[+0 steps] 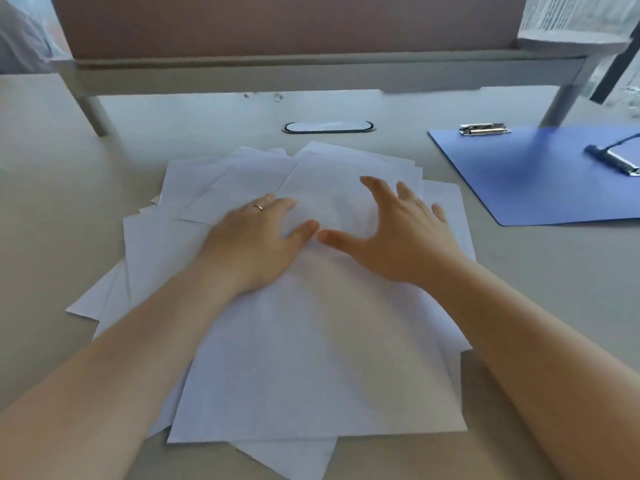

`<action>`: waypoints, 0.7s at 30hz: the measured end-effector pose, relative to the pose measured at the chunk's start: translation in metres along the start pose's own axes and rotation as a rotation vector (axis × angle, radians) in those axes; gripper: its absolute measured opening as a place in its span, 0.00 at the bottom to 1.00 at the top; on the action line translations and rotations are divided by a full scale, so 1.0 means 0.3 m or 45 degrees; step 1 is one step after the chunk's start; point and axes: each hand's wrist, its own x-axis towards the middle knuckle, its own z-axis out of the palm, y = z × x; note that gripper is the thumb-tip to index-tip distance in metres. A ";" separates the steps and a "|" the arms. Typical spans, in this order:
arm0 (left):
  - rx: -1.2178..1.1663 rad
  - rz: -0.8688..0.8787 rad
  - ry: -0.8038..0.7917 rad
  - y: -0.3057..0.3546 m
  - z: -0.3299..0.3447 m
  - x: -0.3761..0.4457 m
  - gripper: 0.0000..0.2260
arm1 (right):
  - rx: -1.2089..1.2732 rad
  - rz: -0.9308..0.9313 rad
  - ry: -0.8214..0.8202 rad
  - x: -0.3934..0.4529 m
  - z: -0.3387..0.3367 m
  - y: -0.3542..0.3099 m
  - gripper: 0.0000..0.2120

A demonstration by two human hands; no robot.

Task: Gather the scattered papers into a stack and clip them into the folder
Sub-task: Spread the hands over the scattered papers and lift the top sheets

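Observation:
Several white papers (304, 368) lie fanned out and overlapping in a loose pile on the beige table, in the middle of the head view. My left hand (252, 244) rests flat on the pile, fingers spread, a ring on one finger. My right hand (398, 233) hovers just above or lightly on the papers beside it, fingers apart, thumb pointing toward the left thumb. Neither hand holds anything. The open blue folder (519, 181) lies to the right of the pile, with a metal clip (484, 129) at its far edge and a second clip (614, 160) near its right side.
A raised shelf (311, 69) on grey legs spans the back of the table (52, 188). An oval cable port (328, 127) sits behind the papers. Two small clips (263, 96) lie farther back. A dark cable (623, 142) crosses the folder's right edge.

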 end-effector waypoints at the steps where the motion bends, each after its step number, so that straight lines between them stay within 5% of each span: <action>1: -0.004 -0.002 0.004 -0.005 0.001 -0.006 0.32 | -0.015 0.011 -0.004 -0.005 0.005 0.005 0.52; 9: -0.060 -0.079 -0.008 -0.012 -0.003 -0.008 0.33 | -0.125 0.000 -0.065 -0.005 0.021 0.018 0.54; 21: 0.041 -0.075 -0.012 0.004 -0.018 -0.020 0.38 | 0.239 -0.010 -0.029 -0.009 -0.002 0.005 0.55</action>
